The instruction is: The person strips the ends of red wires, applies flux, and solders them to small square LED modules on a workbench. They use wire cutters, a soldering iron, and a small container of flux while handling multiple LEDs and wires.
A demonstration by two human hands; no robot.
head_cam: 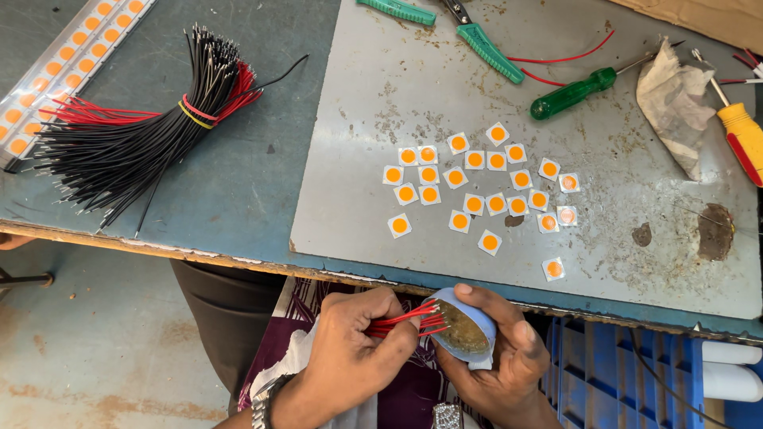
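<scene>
My left hand (350, 349) grips a small bunch of short red wires (405, 320) below the table's front edge. Their bare tips poke into a small round blue tin (465, 326) of brownish paste. My right hand (501, 357) cups that tin from below and tilts its opening toward the wires. On the grey metal plate (381, 87) above lie several small white square chips with orange round centres (473, 183), spread loosely near its middle.
A tied bundle of black and red wires (143, 127) lies on the blue tabletop at left, beside a strip of orange chips (63, 56). Green-handled pliers (477, 36), a green screwdriver (576, 91), a yellow screwdriver (743, 135) and a rag (675, 95) lie at the back right.
</scene>
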